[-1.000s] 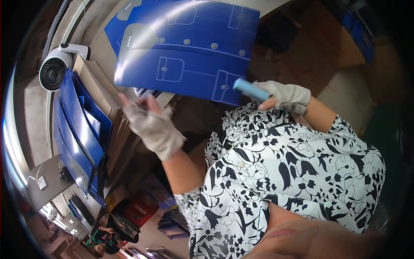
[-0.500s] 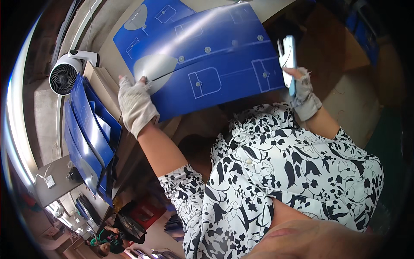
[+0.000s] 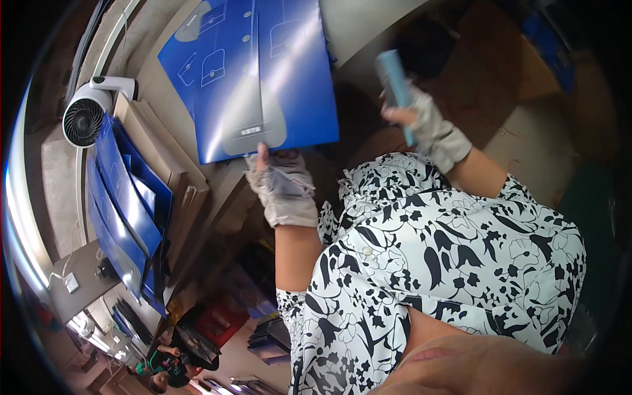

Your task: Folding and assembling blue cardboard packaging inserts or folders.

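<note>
A glossy blue printed card sheet [image 3: 296,99], with white pocket outlines, round buttons and a grey oval patch, lies at the upper middle over another blue sheet [image 3: 174,56]. My left hand [image 3: 283,187], in an off-white fingerless glove, grips its near edge, the thumb on top beside the grey patch and the other fingers mostly hidden beneath. To the right of the sheet and apart from it, my gloved right hand [image 3: 434,128] holds a light blue stapler [image 3: 395,79], blurred by motion.
A white fan [image 3: 87,118] stands at the left by several upright blue sheets [image 3: 125,204] and brown cardboard [image 3: 155,138]. The pale table [image 3: 362,23] runs behind the sheets. Brown cardboard [image 3: 526,66] is at the far right. Another person [image 3: 168,368] is at the lower left.
The blue sheet has turned so its grey patch faces me. My left hand has moved right along with it. My right hand has moved left, the stapler tilting away from the sheet.
</note>
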A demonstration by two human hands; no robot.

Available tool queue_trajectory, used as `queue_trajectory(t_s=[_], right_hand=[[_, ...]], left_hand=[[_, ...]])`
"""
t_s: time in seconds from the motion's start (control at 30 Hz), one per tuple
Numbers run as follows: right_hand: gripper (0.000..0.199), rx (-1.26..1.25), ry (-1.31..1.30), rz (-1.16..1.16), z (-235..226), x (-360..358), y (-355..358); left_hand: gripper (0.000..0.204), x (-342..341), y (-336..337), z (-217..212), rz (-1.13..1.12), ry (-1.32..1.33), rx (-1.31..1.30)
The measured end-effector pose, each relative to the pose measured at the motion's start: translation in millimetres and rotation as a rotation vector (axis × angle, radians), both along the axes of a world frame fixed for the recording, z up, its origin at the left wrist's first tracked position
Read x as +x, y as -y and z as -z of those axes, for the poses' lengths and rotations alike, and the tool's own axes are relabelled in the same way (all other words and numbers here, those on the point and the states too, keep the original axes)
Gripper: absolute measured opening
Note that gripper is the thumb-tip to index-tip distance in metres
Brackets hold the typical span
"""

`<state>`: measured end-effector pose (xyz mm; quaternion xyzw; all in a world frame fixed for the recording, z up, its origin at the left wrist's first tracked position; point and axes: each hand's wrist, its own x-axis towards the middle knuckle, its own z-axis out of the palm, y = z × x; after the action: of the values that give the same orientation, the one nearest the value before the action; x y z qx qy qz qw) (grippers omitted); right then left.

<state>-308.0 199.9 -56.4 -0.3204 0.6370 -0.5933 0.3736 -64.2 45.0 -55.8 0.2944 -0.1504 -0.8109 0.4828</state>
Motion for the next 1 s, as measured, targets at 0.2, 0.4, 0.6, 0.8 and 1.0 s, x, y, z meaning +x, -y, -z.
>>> queue_trajectory(t_s=[0.2, 0.4, 0.6, 0.8, 1.0], right_hand=[[0.055, 0.086, -0.091, -0.262, 10.0, 31.9, -22.9], [0.059, 0.132, -0.203, -0.237, -3.8, 32.3, -16.8], [0.047, 0.229, -0.055, -0.135, 2.3, 33.1, -6.3], [0.033, 0.283, 0.198, -0.138, 12.3, 9.5, -5.5], [0.040, 0.205, 0.145, -0.086, 0.7, -19.8, 2.5]], left_hand=[[0.028, -46.1, -31.1, -14.9, 0.023, 0.172, 0.119], [0.031, -69.9, -40.5, -12.2, 0.043, 0.099, 0.188], [0.042, -76.0, -53.3, -12.9, 0.209, 0.086, 0.168], [0.050, -51.9, -45.3, 0.0, 0.190, 0.155, 0.201], [0.033, 21.6, -8.8, -4.7, 0.058, 0.346, 0.126]])
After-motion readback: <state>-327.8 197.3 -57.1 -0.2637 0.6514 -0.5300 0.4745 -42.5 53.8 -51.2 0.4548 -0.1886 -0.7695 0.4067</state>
